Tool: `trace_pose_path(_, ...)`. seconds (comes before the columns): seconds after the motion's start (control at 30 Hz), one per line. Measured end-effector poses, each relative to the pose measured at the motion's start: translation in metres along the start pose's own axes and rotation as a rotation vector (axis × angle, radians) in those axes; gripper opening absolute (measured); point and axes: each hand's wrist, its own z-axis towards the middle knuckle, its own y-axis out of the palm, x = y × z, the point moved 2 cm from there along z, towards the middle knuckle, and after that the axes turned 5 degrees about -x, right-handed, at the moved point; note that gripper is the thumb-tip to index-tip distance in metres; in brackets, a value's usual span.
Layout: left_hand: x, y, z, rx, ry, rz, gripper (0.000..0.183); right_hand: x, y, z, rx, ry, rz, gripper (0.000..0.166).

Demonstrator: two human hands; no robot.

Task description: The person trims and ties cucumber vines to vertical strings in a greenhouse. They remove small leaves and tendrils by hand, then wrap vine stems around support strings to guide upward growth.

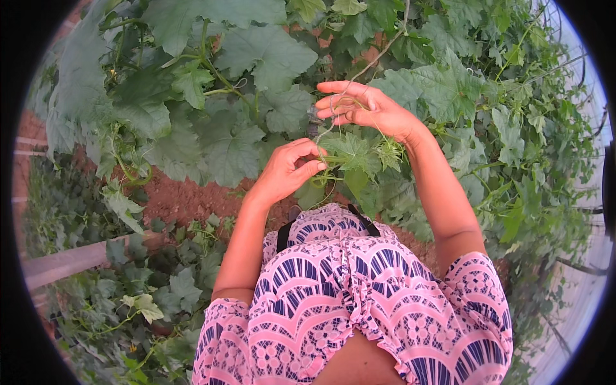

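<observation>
My left hand (293, 166) pinches a green vine stem (337, 159) and a thin twine between thumb and fingertips. To its right and higher, my right hand (368, 108) has its fingers spread, with the twine (380, 54) and a thin tendril running across them; whether it grips the twine I cannot tell. Upward from the hands, the twine runs to the top of the view. A young shoot with lobed leaves (353, 151) lies between my left hand and my right wrist.
Large-leaved climbing vines (272, 53) stand in front and along the right side. Reddish soil (183, 199) shows beneath. A pale beam or pipe (67, 262) crosses the lower left among more plants. Translucent sheeting (589, 192) with dark supports curves along the right edge.
</observation>
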Motion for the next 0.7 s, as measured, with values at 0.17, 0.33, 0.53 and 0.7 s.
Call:
trace_pose_path(0.17, -0.010, 0.006, 0.002, -0.018, -0.010, 0.012, 0.017, -0.065, -0.009, 0.010, -0.004, -0.355, -0.011, 0.087)
trace_pose_path(0.33, -0.037, 0.011, 0.009, 0.051, -0.030, 0.021, 0.015, -0.093, 0.038, 0.042, -0.150, -0.437, -0.047, 0.089)
trace_pose_path(0.53, -0.076, -0.036, 0.008, 0.636, -0.179, -0.339, 0.011, -0.059, 0.026, -0.054, -0.378, -0.658, 0.799, 0.045)
trace_pose_path(0.7, -0.051, -0.045, 0.030, 0.472, -0.046, -0.116, 0.010, 0.020, 0.040, -0.071, 0.082, -0.319, 0.856, 0.021)
